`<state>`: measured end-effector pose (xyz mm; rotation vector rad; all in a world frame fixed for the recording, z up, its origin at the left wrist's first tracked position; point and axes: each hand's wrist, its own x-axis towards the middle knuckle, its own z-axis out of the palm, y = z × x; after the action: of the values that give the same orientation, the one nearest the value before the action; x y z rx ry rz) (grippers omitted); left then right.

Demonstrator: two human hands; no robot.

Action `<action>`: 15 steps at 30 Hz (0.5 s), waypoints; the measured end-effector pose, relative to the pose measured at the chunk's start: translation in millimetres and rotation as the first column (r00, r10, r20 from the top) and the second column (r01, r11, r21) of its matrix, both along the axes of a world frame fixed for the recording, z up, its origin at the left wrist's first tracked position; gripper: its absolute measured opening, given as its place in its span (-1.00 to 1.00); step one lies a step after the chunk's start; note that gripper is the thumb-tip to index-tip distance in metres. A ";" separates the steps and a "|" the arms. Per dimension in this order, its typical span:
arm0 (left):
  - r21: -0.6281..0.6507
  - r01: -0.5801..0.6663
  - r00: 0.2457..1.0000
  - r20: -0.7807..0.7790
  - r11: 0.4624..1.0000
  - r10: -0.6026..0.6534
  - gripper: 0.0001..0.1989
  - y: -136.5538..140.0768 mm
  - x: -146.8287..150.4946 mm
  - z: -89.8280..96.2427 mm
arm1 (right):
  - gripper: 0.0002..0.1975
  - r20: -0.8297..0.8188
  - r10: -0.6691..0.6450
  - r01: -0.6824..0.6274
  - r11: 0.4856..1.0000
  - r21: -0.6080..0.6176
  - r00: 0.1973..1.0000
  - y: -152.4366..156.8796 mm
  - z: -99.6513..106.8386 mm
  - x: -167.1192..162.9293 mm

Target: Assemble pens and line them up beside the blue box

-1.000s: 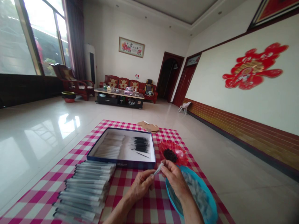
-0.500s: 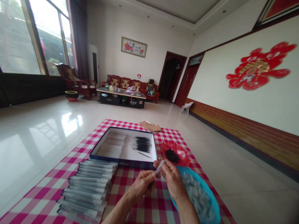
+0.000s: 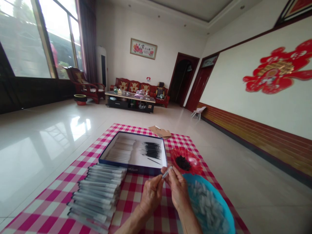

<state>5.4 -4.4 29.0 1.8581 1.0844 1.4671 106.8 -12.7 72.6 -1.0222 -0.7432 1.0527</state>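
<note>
My left hand (image 3: pixel 151 192) is closed, its thumb and fingers pinched round a slim pen, most of it hidden in the grip. My right hand (image 3: pixel 177 185) pinches a translucent pen cap (image 3: pixel 166 172), which meets the pen's end between the two hands. Both hands are just above the checked cloth. To the left lies a heap of capped pens (image 3: pixel 99 191). Close to my right hand stands a blue basin (image 3: pixel 230 216) with many loose pen caps (image 3: pixel 207 201). Beyond it is a red flower-shaped bowl (image 3: pixel 195 162) holding small black parts (image 3: pixel 182 163).
A shallow box (image 3: pixel 133 169) past my hands holds rows of clear tubes (image 3: pixel 120 150) and thin black refills (image 3: pixel 152 150). Torn cardboard (image 3: pixel 161 131) lies at the table's far edge. Across the room are a low table (image 3: pixel 130 100) and wooden seats.
My left hand has turned and its fingers have curled in tighter against the cap. My right hand keeps hold of the cap. The view has swung slightly left.
</note>
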 end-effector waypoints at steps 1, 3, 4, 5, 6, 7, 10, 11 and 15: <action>0.029 -0.023 1.000 -0.005 0.999 0.023 -0.72 -0.1 0.4 -1.9 | -0.55 -0.003 -0.006 0.006 1.000 -0.004 1.000 0.1 0.6 -1.6; 0.088 -0.052 0.998 -0.034 0.995 0.055 -0.73 0.1 0.4 -4.8 | -0.55 -0.002 -0.013 0.013 1.000 -0.008 1.000 0.0 1.9 -4.1; 0.119 -0.060 0.996 -0.058 0.991 0.068 -0.72 0.4 -0.2 -5.6 | -0.54 0.002 -0.016 0.016 1.000 -0.007 1.000 -0.2 2.5 -4.9; 0.152 -0.067 0.993 -0.086 0.986 0.081 -0.72 0.6 -1.2 -5.9 | -0.54 0.007 -0.019 0.019 1.000 -0.009 1.000 -0.5 3.0 -5.4; 0.185 -0.074 0.989 -0.116 0.980 0.096 -0.72 0.8 -2.6 -5.8 | -0.53 0.013 -0.022 0.022 1.000 -0.013 1.000 -0.9 3.4 -5.6; 0.215 -0.079 0.982 -0.150 0.973 0.112 -0.72 0.9 -4.3 -5.4 | -0.53 0.017 -0.024 0.025 1.000 -0.019 1.000 -1.4 3.8 -5.6; 0.260 -0.090 0.954 -0.256 0.961 0.158 -0.73 0.9 -8.9 -4.0 | -0.51 0.029 -0.028 0.030 0.998 -0.049 0.999 -2.9 4.8 -5.4; 0.259 -0.094 0.943 -0.288 0.961 0.169 -0.72 1.0 -9.9 -3.7 | -0.51 0.035 -0.031 0.033 0.998 -0.056 0.999 -3.3 4.9 -5.6; 0.193 -0.080 0.921 -0.362 0.978 0.147 -0.71 2.2 -10.9 -2.8 | -0.51 0.048 -0.045 0.047 0.997 -0.058 0.998 -2.2 3.0 -8.1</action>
<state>-5.5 -2.1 26.2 2.3030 1.2924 1.3366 98.6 -15.0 75.6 -1.1128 -0.7263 1.0191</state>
